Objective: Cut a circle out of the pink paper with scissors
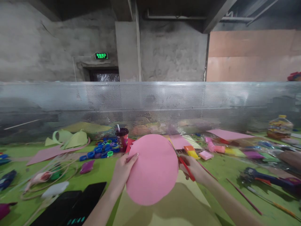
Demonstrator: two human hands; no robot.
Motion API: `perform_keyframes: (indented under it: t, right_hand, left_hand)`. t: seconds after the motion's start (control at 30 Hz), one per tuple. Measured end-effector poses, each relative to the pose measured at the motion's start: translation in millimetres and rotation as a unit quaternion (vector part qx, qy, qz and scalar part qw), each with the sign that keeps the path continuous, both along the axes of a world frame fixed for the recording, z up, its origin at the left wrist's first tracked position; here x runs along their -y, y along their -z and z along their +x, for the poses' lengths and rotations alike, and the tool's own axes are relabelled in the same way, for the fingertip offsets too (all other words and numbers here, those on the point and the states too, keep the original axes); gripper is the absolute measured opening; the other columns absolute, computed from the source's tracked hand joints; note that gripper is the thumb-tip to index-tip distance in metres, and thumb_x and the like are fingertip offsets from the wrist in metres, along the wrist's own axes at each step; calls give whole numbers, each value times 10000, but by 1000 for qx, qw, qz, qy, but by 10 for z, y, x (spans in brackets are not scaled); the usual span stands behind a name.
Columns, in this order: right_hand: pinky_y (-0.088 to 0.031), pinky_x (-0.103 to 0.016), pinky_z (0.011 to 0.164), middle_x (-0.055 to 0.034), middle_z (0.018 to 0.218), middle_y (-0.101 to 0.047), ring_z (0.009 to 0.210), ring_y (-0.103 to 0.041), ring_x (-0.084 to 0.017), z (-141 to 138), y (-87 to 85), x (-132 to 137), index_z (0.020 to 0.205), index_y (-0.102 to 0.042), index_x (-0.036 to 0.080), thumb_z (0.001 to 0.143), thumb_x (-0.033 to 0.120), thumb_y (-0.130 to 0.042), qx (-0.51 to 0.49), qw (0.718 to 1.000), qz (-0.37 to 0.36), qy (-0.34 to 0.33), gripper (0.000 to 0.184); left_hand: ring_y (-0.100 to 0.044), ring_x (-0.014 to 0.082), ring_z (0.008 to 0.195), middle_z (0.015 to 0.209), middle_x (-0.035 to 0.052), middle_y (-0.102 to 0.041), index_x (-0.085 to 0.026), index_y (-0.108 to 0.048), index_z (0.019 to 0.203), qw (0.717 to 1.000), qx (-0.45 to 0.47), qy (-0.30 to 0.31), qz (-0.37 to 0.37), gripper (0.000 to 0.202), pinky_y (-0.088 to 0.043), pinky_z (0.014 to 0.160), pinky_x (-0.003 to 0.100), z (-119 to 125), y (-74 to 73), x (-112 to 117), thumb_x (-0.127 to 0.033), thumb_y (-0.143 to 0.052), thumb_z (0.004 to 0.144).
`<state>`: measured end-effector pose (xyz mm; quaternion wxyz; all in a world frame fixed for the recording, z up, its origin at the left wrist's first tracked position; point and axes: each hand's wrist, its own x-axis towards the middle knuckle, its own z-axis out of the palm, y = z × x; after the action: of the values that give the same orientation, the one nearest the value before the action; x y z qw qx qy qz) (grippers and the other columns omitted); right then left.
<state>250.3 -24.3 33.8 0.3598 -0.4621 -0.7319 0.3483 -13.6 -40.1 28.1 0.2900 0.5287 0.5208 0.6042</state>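
Note:
My left hand (123, 171) holds up a round pink foam sheet (152, 169), thumb on its front left edge and fingers behind it. My right hand (194, 169) is closed on red-handled scissors (187, 168) at the sheet's right edge. The blades are hidden against the pink sheet. Under both hands lies a pale yellow-green sheet (178, 204) on the green table (105, 171).
A perforated metal screen (150, 103) runs across the back of the table. Blue and green tape rolls (104, 149), a dark cup (122, 138), green paper shapes (70, 138), pink and yellow foam blocks (204, 153), a glue gun (265, 179), black devices (70, 207) and thin sticks (244, 197) lie around.

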Motion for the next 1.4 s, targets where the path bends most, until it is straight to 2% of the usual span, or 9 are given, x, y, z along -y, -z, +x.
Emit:
perform_keyframes:
  t: [0.3, 0.57, 1.0, 1.17, 1.4]
  right_hand:
    - [-397, -174, 319, 81, 522, -365, 368, -401, -43, -10, -29, 18, 711, -460, 156, 663, 205, -420, 5, 1000, -4, 12, 79]
    - [-390, -173, 300, 79, 516, -377, 351, -409, -45, -30, -41, 31, 687, -447, 162, 665, 219, -416, 18, 1000, -7, 25, 68]
    - [-335, -158, 330, 72, 461, -383, 360, -379, -41, -48, -65, 52, 692, -475, 151, 698, 229, -412, 50, 998, 15, 42, 101]
    - [-331, -153, 337, 56, 514, -431, 375, -389, -34, -50, -91, 73, 679, -478, 146, 696, 218, -418, 53, 997, 24, 43, 96]
    - [-322, -142, 303, 75, 439, -373, 344, -378, -38, -44, -87, 56, 653, -457, 155, 690, 221, -415, 77, 995, 7, 60, 86]
  left_hand:
    - [-622, 263, 856, 947, 95, -680, -139, -624, 940, 999, 10, 38, 9, 419, -466, 691, 310, -21, 44, -50, -474, -573, 695]
    - [-624, 260, 845, 929, 85, -687, -149, -646, 928, 1000, 3, 23, 19, 411, -470, 669, 298, -28, 47, -51, -466, -587, 674]
    - [-619, 270, 875, 960, 101, -677, -130, -630, 958, 999, -8, 39, 17, 426, -468, 700, 316, -43, 25, -44, -462, -567, 699]
    - [-618, 266, 882, 952, 87, -682, -146, -634, 944, 999, -22, 32, 19, 392, -466, 726, 325, -68, 5, -39, -447, -563, 702]
    - [-629, 268, 855, 955, 75, -684, -167, -645, 936, 999, -19, 32, 15, 374, -475, 730, 341, -104, -43, -26, -439, -575, 690]
